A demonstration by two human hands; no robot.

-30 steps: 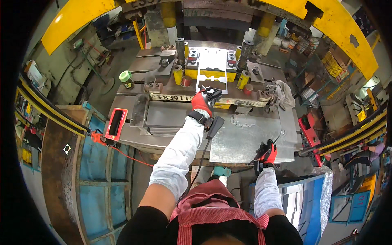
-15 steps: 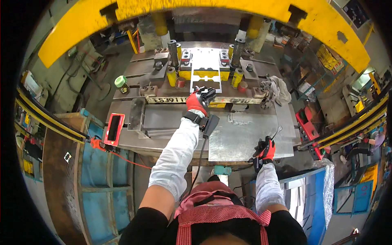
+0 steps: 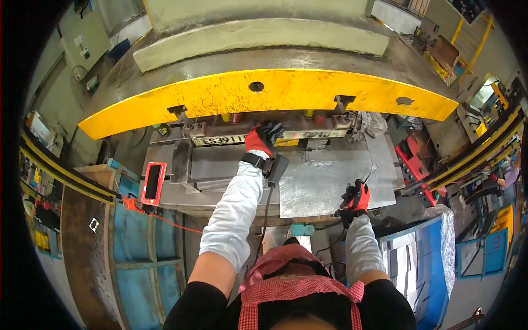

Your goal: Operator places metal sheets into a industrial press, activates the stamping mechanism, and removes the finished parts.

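My left hand (image 3: 264, 137), in a red and black glove, is at the front edge of the lower die (image 3: 220, 139). Its fingers stretch out to the right and hold nothing that I can see. Just above it, the yellow front of the press ram (image 3: 264, 94) hides most of the die. My right hand (image 3: 355, 199), gloved alike, is over the front right part of a flat metal sheet (image 3: 319, 190). Its fingers are curled, and a thin wire-like metal piece (image 3: 372, 171) sticks out beyond them; its grip is partly hidden.
Stacked metal plates (image 3: 217, 169) lie left of the sheet. Further left is a red-framed phone-like device (image 3: 153, 184). A grey rag (image 3: 369, 125) hangs at the die's right end. A red rack (image 3: 413, 162) stands at the right, and a blue bin (image 3: 426, 247) below it.
The yellow press ram has come down over the die, hiding its posts and the bright sheet on it. My left hand has shifted slightly left and nearer to me; my right hand barely moved.
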